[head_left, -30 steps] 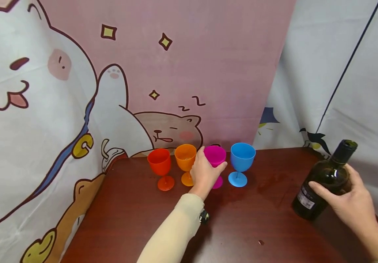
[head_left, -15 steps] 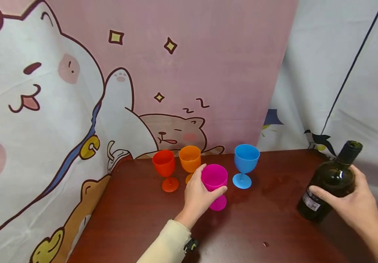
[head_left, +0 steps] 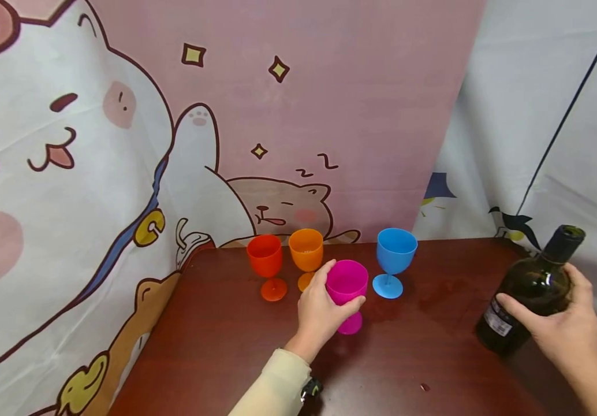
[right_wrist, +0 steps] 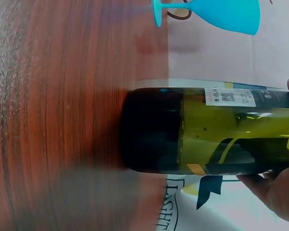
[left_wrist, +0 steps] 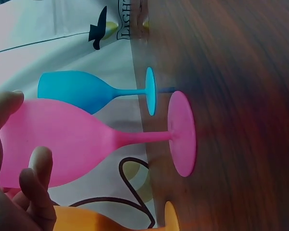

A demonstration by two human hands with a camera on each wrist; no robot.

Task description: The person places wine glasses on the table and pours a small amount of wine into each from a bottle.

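Note:
My left hand [head_left: 319, 315] grips a magenta goblet [head_left: 347, 281] round its bowl, thumb on the right side and fingers on the left. In the left wrist view the goblet's bowl, stem and round foot [left_wrist: 182, 134] show, with the foot close over the table. At the right, my right hand [head_left: 566, 323] holds a dark green wine bottle [head_left: 529, 283] by its body, neck up and leaning right. No cap shows on its mouth. A white barcode label [right_wrist: 229, 97] is on the bottle in the right wrist view, and its lower part looks dark.
Behind the magenta goblet stand a red goblet [head_left: 265, 257], an orange goblet [head_left: 306, 248] and a blue goblet [head_left: 396, 251] near the back edge of the brown table [head_left: 215, 346]. A printed cartoon cloth [head_left: 371, 115] hangs behind. A small dark fragment [head_left: 425, 387] lies near the front.
The magenta goblet has come out of the row toward the person, held in my left hand. My right hand keeps its hold on the bottle; the head view has shifted slightly.

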